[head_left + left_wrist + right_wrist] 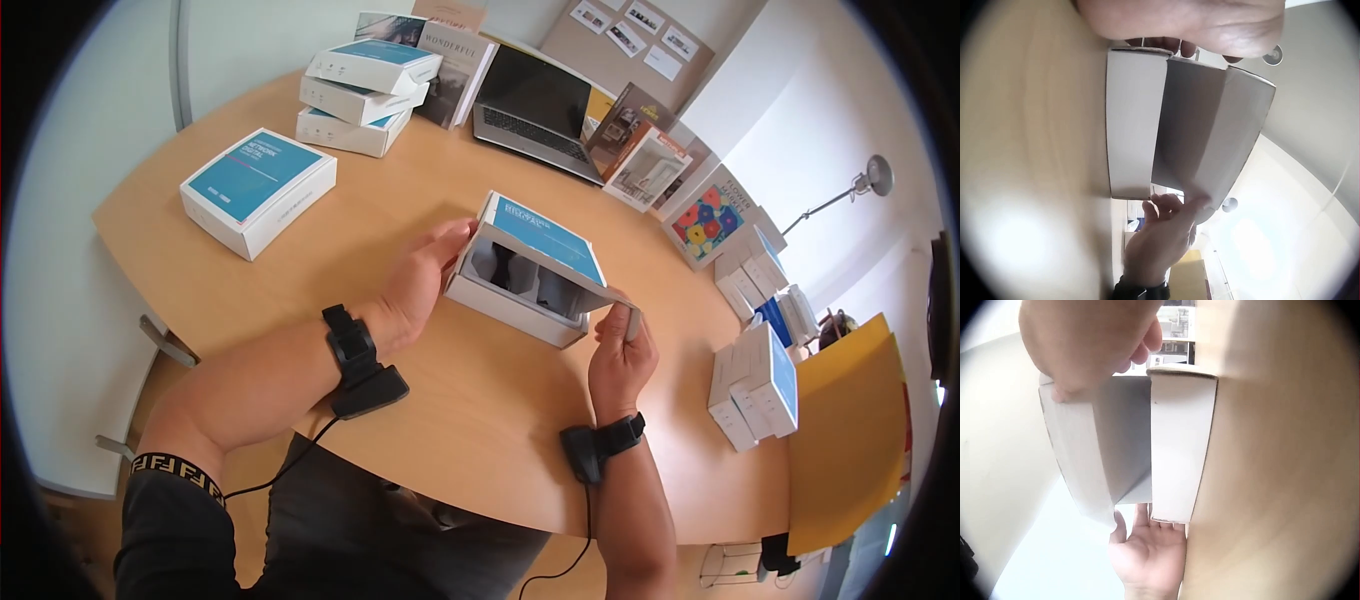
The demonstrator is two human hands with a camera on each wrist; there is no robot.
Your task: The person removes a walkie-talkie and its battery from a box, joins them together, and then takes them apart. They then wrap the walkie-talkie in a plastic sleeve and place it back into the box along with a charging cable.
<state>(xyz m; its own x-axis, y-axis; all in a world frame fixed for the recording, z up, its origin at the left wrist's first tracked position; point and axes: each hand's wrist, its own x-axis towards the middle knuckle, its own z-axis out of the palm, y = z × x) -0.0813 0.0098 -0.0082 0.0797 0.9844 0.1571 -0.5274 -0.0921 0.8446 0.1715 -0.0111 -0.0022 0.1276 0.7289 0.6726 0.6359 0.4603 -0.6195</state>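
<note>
Laptop (535,108), stacked boxes (362,98) beyond opened box (512,314) | left hand (412,285) touching, straight-fingered | right hand (623,362) pinching lid (548,238)

Straight to the lettering: on the blue label of the box at left (258,190), it's NETWORK with DIGITAL beneath, smaller print too fine to catch. Up at the back, WONDERFUL runs across the standing book (455,65). Over to the right, FLOWER MARKET tops the cover with the painted blooms (708,222). Down on the dark sleeve's band (178,468), it's repeated F letters! The held box (545,242) carries upside-down words on its blue lid, too blurred to call.
</note>
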